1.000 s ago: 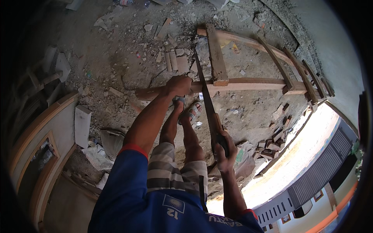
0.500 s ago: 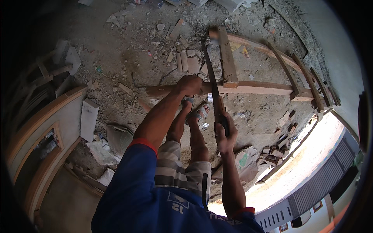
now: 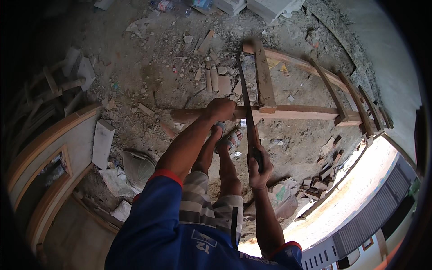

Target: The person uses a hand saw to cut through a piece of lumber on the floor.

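My right hand point(image 3: 260, 167) is closed around the dark handle of a handsaw point(image 3: 246, 94). Its long blade points away from me and lies across a wooden beam point(image 3: 306, 111), just left of a crosspiece point(image 3: 264, 81). That beam is one side rail of a ladder-like wooden frame. Left of the blade, my left hand point(image 3: 221, 109) grips the beam near its left end, fingers wrapped over it. The cut itself is too small to make out. My sandalled feet point(image 3: 229, 141) stand on the near side of the beam.
More crosspieces point(image 3: 330, 87) of the frame run off to the right. Rubble and tile pieces point(image 3: 218, 81) litter the dirt floor. Broken bricks point(image 3: 317, 184) lie at the right, beside a bright opening. At the left are a framed wall panel point(image 3: 58, 148) and a white slab point(image 3: 103, 144).
The saw and my right hand have shifted slightly toward me. My left hand keeps its hold on the beam. The view has tilted a little, so the scene sits lower.
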`<action>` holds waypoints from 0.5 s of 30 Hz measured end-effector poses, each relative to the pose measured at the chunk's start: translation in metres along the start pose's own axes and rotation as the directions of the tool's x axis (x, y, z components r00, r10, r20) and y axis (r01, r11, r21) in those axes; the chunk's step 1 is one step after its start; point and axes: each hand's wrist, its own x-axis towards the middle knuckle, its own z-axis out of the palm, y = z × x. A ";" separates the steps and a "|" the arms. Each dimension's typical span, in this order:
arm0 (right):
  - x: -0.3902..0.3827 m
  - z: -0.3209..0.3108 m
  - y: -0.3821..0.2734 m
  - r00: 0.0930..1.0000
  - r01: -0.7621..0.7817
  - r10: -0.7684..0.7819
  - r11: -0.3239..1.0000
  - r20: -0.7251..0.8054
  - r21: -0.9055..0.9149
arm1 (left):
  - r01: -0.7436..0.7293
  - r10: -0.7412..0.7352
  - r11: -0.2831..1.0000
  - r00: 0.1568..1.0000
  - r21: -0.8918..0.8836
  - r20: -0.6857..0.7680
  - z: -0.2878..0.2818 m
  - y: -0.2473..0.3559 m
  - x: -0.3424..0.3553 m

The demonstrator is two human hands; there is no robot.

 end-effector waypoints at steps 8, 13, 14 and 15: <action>-0.142 -0.101 -0.073 0.956 -0.269 0.271 0.963 0.110 -0.032 | -0.006 0.005 1.000 1.000 -0.009 -0.025 0.017 -0.017 -0.009; -0.132 -0.086 -0.056 0.985 -0.160 0.160 0.987 0.068 0.002 | 0.023 -0.023 1.000 0.998 -0.005 0.053 0.011 -0.015 -0.014; -0.087 -0.057 -0.041 0.989 -0.130 0.130 0.991 0.063 -0.002 | 0.025 -0.025 1.000 0.997 0.003 0.076 0.010 -0.014 -0.013; -0.048 -0.034 -0.015 0.984 -0.155 0.159 0.987 0.084 -0.050 | 0.009 -0.010 1.000 0.998 0.005 0.066 0.009 -0.005 -0.010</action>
